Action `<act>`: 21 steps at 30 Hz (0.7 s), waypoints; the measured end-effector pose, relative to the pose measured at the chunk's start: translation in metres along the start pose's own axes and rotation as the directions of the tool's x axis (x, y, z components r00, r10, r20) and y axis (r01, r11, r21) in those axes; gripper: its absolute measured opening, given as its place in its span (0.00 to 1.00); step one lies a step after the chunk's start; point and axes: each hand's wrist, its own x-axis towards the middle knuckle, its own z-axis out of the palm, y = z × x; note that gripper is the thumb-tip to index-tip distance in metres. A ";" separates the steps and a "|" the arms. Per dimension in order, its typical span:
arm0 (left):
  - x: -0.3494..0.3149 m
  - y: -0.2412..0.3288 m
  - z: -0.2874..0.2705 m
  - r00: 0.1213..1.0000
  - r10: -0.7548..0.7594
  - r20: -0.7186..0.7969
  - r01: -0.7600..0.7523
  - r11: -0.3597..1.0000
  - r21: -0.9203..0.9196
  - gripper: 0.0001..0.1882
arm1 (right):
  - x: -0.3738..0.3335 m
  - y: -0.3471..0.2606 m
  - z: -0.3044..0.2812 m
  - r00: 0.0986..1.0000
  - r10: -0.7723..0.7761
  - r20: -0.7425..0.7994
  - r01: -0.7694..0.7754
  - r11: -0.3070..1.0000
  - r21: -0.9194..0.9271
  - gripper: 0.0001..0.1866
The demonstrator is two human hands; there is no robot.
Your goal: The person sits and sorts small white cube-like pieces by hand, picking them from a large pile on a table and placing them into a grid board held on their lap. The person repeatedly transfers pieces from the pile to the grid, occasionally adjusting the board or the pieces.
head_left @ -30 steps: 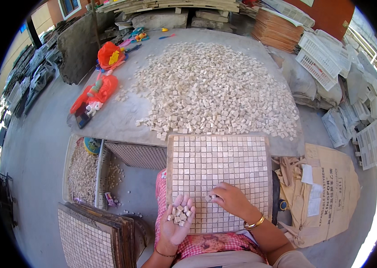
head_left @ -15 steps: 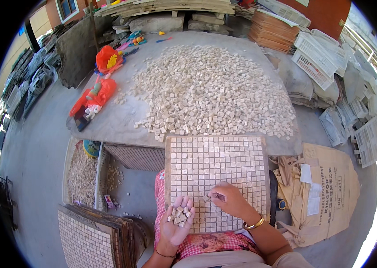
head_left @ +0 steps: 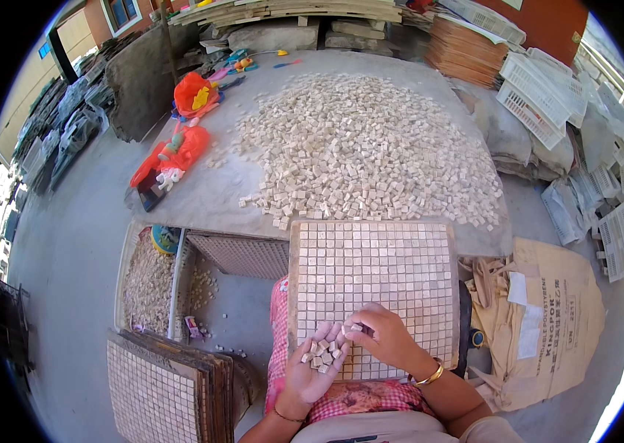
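My left hand is palm up over the lower left of a grid board, cupping several small beige stone mosaic tiles. My right hand hovers just beside its fingertips, thumb and fingers closed in a pinch on a small stone tile. Most of that tile is covered by the fingers. Rows of square stone tiles fill the visible board, which rests on my lap. Both hands and the right forearm hide its lower part.
Ahead, a large heap of loose stone tiles lies on a grey table. Left stand a white crate of tile pieces and a stack of tiled boards. A red plastic bag, brown sack and white crates surround the workplace.
My right hand has come closer to my left fingertips, still pinching. The left hand keeps its tiles. The whole view has shifted slightly, with the scene appearing further right.
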 end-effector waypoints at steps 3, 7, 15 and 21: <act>-0.003 -0.001 -0.011 0.999 -0.042 0.000 0.042 0.999 0.027 0.21 | -0.005 -0.020 0.012 0.995 -0.089 0.054 0.080 0.984 0.162 0.14; -0.009 0.016 0.000 0.994 0.033 -0.103 -0.028 0.999 0.047 0.13 | -0.023 -0.029 0.016 0.977 -0.155 0.147 0.144 0.986 0.082 0.19; -0.029 0.091 -0.017 0.991 0.127 -0.033 -0.131 0.950 -0.283 0.11 | -0.099 0.010 0.014 0.935 0.027 0.355 -0.081 0.987 0.139 0.15; -0.036 0.116 -0.017 0.966 0.185 0.179 -0.146 0.967 -0.208 0.19 | -0.120 0.018 -0.021 0.989 0.137 0.056 -0.143 0.980 0.141 0.09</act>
